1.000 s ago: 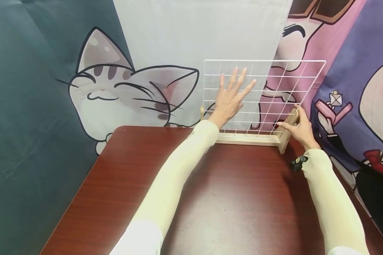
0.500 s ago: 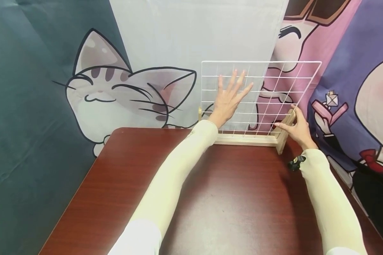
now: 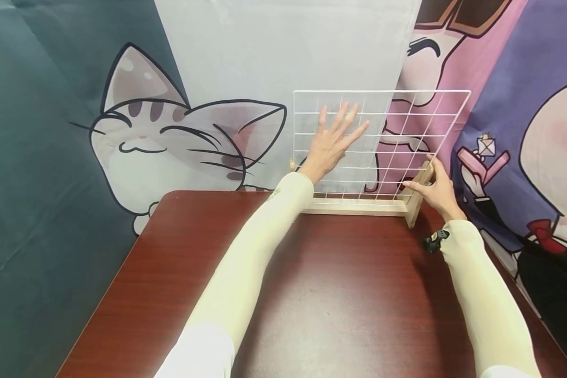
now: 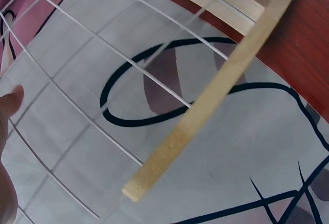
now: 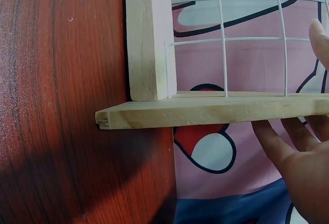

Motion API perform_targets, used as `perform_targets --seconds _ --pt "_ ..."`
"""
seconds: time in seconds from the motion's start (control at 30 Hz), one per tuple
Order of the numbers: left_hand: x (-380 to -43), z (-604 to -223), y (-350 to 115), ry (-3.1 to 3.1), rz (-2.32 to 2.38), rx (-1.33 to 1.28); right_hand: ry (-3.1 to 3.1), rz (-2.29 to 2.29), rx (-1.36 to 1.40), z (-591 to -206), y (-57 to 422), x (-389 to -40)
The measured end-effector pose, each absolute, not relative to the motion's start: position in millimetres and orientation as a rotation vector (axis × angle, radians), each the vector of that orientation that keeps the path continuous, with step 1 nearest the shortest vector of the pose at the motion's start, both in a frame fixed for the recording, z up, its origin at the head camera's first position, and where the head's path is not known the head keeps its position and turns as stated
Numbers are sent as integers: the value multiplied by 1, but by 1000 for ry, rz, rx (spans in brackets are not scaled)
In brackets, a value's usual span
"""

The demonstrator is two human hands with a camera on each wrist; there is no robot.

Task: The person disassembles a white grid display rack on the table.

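White wire grid [image 3: 397, 135] stands in its wooden stand [image 3: 359, 207], far edge of the table [image 3: 331, 283], one o'clock from the person. I see the left hand [image 3: 328, 147] spread before it, contact unclear; the right hand [image 3: 439, 189] pinches the end post [image 5: 205, 113].

Pale cream sleeves [image 3: 243, 262], small black right-wrist device [image 3: 434, 242]
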State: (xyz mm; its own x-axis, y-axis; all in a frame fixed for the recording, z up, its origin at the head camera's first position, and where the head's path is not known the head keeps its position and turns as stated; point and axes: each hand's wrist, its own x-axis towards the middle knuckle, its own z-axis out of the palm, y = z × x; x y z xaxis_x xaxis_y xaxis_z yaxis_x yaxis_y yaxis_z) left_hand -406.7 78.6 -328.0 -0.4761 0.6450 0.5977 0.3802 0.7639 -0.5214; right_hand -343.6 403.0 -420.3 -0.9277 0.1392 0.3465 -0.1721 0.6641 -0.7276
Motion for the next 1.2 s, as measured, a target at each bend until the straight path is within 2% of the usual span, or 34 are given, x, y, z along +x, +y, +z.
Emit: perform_targets --seconds 0.37,1.2 --pt "-412 -323 69 -2131 347 -870 -2523 1137 6 -418 400 -344" --pt "-419 -331 70 -1981 257 -886 -2518 1125 5 -420 405 -343"
